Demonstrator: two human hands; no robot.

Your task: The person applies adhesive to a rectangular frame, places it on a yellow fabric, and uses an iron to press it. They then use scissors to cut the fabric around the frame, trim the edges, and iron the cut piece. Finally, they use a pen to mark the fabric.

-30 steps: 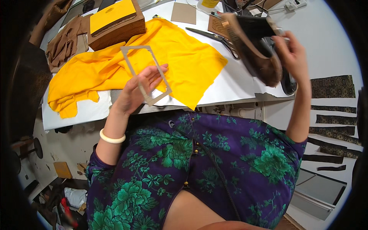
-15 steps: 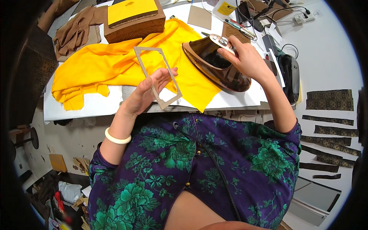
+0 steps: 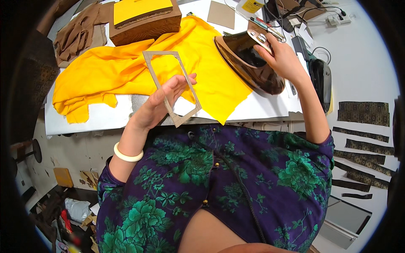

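left hand (image 3: 162, 105) clamped on cardboard frame (image 3: 171, 86) | right hand (image 3: 280, 57) gripping iron (image 3: 249, 63) over yellow cloth (image 3: 126, 76) | risk: iron lingers, scorches cloth; frame slips sideways

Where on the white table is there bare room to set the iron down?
Bare patches: the near strip of the white table below the yellow cloth, left of the left hand holding the cardboard frame, and the edge under the iron in the right hand. The far side is crowded with a brown box and cables.
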